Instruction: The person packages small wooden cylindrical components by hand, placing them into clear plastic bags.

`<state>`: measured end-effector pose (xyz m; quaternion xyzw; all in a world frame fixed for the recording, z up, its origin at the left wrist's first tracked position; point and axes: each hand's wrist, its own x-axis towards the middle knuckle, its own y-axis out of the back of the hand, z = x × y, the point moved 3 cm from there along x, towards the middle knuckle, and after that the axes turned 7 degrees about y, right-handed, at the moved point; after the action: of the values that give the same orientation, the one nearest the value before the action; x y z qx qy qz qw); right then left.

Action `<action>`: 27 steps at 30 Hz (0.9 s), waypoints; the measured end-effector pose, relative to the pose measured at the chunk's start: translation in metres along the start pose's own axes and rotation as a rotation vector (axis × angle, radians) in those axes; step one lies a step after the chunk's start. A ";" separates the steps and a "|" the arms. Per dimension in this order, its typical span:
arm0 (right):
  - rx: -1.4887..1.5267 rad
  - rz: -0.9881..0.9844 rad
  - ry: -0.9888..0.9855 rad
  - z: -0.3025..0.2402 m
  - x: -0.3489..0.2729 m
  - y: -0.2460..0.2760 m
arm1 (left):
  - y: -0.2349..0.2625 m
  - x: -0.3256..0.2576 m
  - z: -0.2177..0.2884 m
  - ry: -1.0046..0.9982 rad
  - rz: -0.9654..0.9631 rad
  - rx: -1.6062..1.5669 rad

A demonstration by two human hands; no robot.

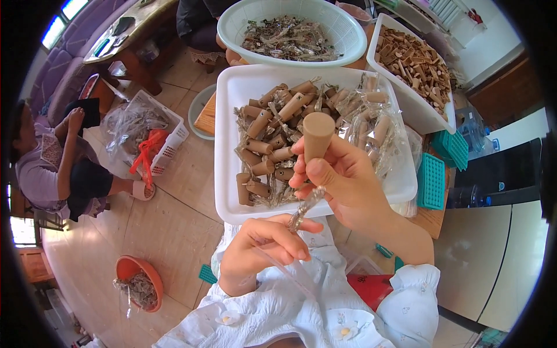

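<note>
My right hand (342, 180) holds a tan cork-like cylinder (318, 134) upright between thumb and fingers, over the near edge of a white square tray (226, 145). A twisted strip of clear plastic wrapper (304, 207) hangs from under the cylinder down to my left hand (264, 243), which pinches its lower end close to my chest. The tray holds several more tan cylinders (272, 136), many of them in crinkled clear wrappers (371, 124).
A round white basket (232, 26) of empty wrappers stands behind the tray. A white rectangular tray (432, 119) of small tan pieces lies at the right, with teal grid blocks (431, 181) beside it. A person (58, 168) sits on the floor at left near a white basket (174, 139) and an orange bowl (130, 268).
</note>
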<state>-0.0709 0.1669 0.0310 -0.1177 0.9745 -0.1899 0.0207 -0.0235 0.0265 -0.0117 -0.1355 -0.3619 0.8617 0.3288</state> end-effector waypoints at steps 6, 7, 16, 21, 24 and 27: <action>0.025 -0.043 -0.031 0.000 -0.002 -0.002 | 0.002 0.001 -0.003 0.045 -0.071 -0.133; 0.025 -0.052 -0.033 0.002 -0.002 -0.002 | 0.003 0.002 -0.002 -0.029 -0.115 -0.116; -0.003 -0.021 -0.004 0.009 -0.006 0.006 | -0.002 -0.002 0.002 -0.167 0.115 0.137; 0.101 0.024 -0.069 0.005 -0.022 0.012 | -0.009 -0.006 0.010 -0.421 0.461 0.708; -0.080 -0.056 -0.039 -0.012 -0.026 0.004 | -0.017 -0.007 0.019 -0.333 0.480 1.077; -0.742 -0.295 0.289 -0.035 -0.027 -0.009 | -0.026 -0.008 0.020 -0.214 0.280 1.230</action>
<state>-0.0459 0.1777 0.0672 -0.2278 0.9423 0.1584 -0.1872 -0.0150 0.0244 0.0207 0.1188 0.1890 0.9556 0.1925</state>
